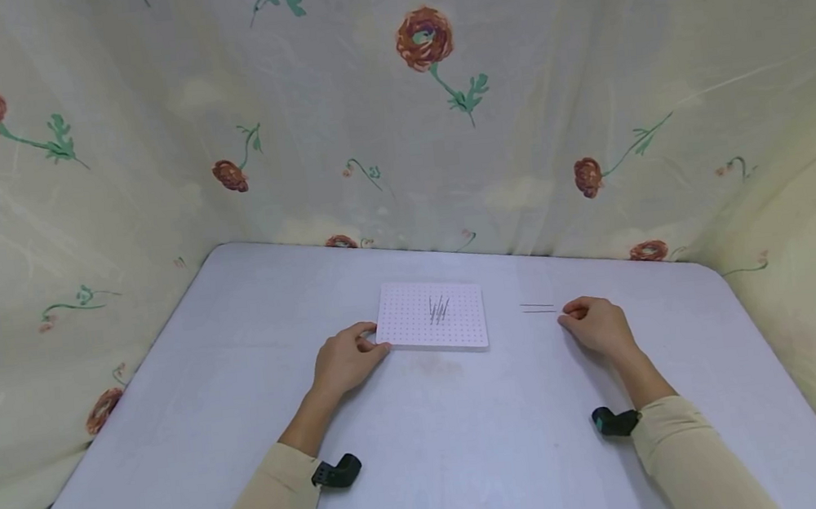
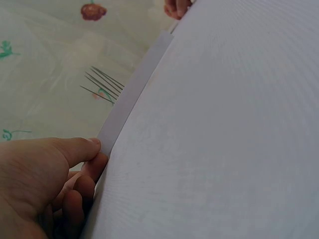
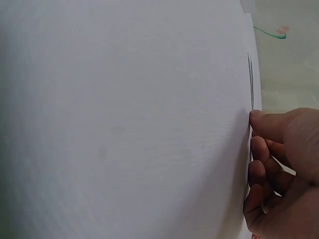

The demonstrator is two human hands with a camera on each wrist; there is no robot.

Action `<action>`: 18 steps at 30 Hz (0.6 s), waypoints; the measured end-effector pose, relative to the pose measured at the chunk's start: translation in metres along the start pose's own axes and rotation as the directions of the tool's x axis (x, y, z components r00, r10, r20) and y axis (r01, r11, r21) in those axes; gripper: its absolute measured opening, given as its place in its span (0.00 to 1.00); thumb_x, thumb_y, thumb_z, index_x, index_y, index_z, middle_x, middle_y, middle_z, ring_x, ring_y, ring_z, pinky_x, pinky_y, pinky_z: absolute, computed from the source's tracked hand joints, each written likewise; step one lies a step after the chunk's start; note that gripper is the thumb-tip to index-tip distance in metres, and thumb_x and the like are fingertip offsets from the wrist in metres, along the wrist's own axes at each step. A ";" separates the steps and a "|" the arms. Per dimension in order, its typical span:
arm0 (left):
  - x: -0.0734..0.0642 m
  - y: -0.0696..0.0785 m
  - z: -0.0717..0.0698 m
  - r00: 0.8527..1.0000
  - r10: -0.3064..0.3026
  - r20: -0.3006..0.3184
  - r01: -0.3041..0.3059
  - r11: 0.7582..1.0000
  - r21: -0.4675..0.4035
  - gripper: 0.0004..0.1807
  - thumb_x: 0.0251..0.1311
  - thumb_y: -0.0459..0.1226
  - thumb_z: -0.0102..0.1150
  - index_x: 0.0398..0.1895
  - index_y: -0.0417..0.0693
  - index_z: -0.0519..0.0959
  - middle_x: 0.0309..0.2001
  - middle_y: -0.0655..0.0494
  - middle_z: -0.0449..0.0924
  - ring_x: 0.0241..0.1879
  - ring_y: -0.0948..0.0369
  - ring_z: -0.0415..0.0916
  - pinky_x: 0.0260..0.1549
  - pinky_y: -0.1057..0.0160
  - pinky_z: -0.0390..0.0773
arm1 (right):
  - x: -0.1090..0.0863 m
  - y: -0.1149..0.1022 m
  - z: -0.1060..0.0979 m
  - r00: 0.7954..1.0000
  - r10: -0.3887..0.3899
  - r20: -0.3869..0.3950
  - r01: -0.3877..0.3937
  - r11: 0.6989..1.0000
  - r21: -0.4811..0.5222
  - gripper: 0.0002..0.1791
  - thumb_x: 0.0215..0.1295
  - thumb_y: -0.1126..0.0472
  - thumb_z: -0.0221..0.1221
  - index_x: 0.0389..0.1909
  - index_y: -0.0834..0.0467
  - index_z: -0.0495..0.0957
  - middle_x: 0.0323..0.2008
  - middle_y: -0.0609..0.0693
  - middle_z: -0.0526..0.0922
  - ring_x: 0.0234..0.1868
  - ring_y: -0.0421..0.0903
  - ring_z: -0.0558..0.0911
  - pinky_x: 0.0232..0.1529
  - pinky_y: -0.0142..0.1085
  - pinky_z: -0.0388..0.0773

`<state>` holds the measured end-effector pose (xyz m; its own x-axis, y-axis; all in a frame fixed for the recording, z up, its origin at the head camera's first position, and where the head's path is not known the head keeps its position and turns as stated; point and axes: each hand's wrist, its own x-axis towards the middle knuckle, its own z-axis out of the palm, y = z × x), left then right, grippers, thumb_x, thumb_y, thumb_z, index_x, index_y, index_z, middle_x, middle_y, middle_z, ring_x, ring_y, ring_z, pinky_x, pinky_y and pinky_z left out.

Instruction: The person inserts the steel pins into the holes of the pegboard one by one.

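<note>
A white pegboard (image 1: 408,332) with rows of small holes lies flat on the table, and several thin dark rods (image 1: 439,309) stand up from its middle, slightly tilted. Thumb and fingers of my left hand (image 1: 348,360) pinch the board's near left corner. In the left wrist view that thumb is on the upper edge of the board (image 2: 132,94). To the right, two more thin rods (image 1: 537,308) lie side by side on the tabletop. My right hand (image 1: 599,326) is at their right ends, fingers loosely bent, thumb tip right by the rod ends (image 3: 251,89) in the right wrist view.
The white table (image 1: 463,446) has rounded far corners. A pale curtain with printed flowers (image 1: 365,111) hangs behind it and along both sides. Black wrist cameras (image 1: 336,472) are strapped over both beige sleeves.
</note>
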<state>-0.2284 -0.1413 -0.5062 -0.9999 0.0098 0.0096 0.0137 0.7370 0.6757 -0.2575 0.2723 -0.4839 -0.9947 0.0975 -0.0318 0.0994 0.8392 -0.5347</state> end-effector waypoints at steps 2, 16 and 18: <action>0.000 0.000 0.000 1.000 -0.001 0.001 0.001 1.000 -0.002 0.28 0.61 0.50 0.69 0.62 0.48 0.80 0.34 0.57 0.90 0.31 0.61 0.82 0.31 0.63 0.72 | 0.000 0.000 0.001 1.000 0.000 -0.004 0.000 1.000 0.002 0.15 0.71 0.57 0.60 0.48 0.66 0.82 0.41 0.62 0.85 0.42 0.56 0.81 0.45 0.47 0.74; -0.003 0.003 -0.002 1.000 -0.010 -0.003 0.010 1.000 -0.007 0.28 0.61 0.50 0.69 0.62 0.48 0.80 0.33 0.57 0.90 0.32 0.60 0.82 0.32 0.63 0.72 | 0.004 -0.007 0.008 0.999 0.008 -0.032 -0.008 1.000 0.012 0.14 0.72 0.58 0.59 0.47 0.64 0.85 0.43 0.63 0.87 0.44 0.57 0.82 0.44 0.48 0.75; -0.003 0.003 -0.002 1.000 -0.010 -0.002 0.010 1.000 -0.005 0.28 0.61 0.50 0.69 0.62 0.48 0.80 0.33 0.57 0.90 0.31 0.61 0.81 0.31 0.63 0.72 | 0.004 -0.007 0.008 0.999 0.000 -0.035 0.001 1.000 0.013 0.14 0.72 0.58 0.59 0.46 0.64 0.85 0.43 0.63 0.87 0.43 0.57 0.82 0.43 0.47 0.74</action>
<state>-0.2257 -0.1406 -0.5031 -1.0000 0.0008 0.0039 0.0033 0.7336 0.6796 -0.2628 0.2627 -0.4873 -0.9933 0.1158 -0.0022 0.0983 0.8322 -0.5457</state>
